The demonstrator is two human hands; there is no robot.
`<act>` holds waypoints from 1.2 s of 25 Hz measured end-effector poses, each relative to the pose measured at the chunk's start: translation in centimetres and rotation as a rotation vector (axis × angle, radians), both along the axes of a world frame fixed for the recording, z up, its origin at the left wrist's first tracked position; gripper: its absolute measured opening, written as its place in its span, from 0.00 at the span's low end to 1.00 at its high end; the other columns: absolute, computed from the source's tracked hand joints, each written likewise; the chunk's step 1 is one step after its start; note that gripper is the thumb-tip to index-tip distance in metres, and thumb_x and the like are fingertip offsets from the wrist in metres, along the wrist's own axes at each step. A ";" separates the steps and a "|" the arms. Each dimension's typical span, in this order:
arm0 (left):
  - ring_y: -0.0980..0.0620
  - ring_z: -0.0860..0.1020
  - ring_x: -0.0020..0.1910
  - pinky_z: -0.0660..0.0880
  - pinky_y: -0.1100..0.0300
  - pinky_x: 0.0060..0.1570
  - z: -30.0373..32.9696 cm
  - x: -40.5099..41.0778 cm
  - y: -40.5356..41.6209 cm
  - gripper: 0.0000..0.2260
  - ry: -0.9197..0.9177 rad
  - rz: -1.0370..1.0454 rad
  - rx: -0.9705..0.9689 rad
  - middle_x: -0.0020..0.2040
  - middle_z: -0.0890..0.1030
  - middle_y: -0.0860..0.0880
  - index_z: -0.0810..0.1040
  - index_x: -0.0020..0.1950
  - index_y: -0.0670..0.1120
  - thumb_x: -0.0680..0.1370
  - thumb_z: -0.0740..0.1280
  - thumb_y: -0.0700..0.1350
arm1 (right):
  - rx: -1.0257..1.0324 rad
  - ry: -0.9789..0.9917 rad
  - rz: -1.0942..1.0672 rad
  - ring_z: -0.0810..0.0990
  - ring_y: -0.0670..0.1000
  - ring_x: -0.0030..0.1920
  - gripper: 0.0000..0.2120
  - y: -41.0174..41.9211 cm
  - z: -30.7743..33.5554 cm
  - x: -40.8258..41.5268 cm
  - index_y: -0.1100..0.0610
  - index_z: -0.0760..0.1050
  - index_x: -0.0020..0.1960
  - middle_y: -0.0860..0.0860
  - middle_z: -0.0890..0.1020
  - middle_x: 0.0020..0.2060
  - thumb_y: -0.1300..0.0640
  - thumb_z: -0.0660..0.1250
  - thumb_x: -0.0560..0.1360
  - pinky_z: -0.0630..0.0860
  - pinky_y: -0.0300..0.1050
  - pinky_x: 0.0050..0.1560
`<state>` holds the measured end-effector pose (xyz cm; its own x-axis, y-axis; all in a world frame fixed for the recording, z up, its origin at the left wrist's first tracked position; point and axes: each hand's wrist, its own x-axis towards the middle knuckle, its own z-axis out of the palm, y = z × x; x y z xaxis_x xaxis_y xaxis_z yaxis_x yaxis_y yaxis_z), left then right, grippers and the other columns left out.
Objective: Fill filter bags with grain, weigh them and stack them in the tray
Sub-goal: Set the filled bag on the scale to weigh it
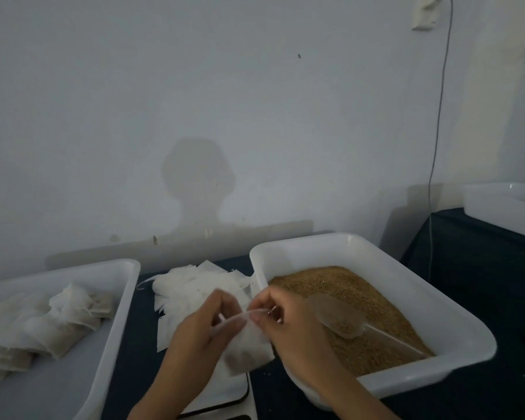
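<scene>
Between the two white tubs, seen from the head camera, both hands work a single filter bag (246, 350) just above the flat scale (225, 395) whose edge shows beneath it. The left hand (194, 334) pinches the bag's top edge on one side with curled fingers, and the right hand (282, 322) pinches the opposite side, so the mouth is drawn taut between them; whether they are pulling it open or drawing it shut I cannot tell. The bag hangs with a faint darker patch low inside, likely a little grain. To the right, the grain tub (376, 386) holds a bed of brown grain (346, 286) with a clear plastic scoop (343, 316) lying on it, untouched. To the left, the tray (115, 313) already holds a heap of filled bags (49, 325), and a loose pile of empty bags (194, 286) lies on the dark table behind the hands. The step in hand appears to be filling or closing this bag; next it should go onto the scale, which calls for keeping the mouth upright so nothing spills.
</scene>
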<state>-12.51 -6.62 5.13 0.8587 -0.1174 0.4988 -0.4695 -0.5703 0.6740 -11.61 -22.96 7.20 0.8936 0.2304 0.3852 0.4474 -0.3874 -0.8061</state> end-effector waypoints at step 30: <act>0.58 0.72 0.35 0.67 0.64 0.36 -2.8 8.3 -10.3 0.08 -0.105 -0.031 0.515 0.38 0.76 0.55 0.64 0.44 0.53 0.80 0.61 0.49 | -1.085 0.396 -0.132 0.76 0.49 0.47 0.08 -15.8 -3.6 10.3 0.56 0.75 0.54 0.50 0.78 0.50 0.54 0.65 0.77 0.71 0.39 0.45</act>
<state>-4.19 -16.91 2.32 0.7995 -0.3944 0.4529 -0.5411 -0.8003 0.2583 -1.26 -38.75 3.56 0.9491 0.1636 -0.2693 0.1425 -0.9851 -0.0965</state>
